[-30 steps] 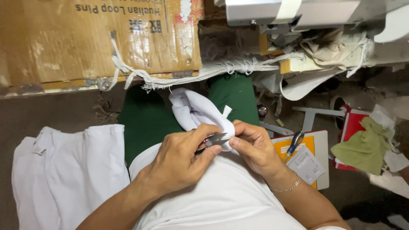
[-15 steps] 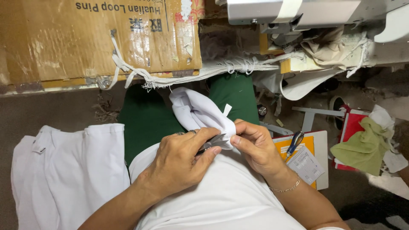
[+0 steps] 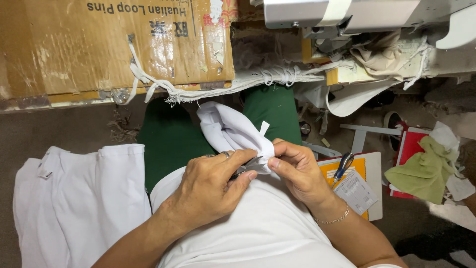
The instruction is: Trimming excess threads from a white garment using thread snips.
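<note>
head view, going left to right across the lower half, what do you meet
white garment pile → left hand with small snips → white cloth → right hand → screwdriver → notepad → green rag

1. Far side is blocked by a cardboard box (image 3: 114, 47) and a sewing machine (image 3: 367, 12) overhead.
2. Left: a white garment pile (image 3: 74, 203) covers the floor.
3. Right: a small stool (image 3: 372, 164) with a screwdriver (image 3: 343, 166) and a green cloth (image 3: 421, 171) crowd the way.
4. Open floor lies at the far left, between box and pile.
</note>
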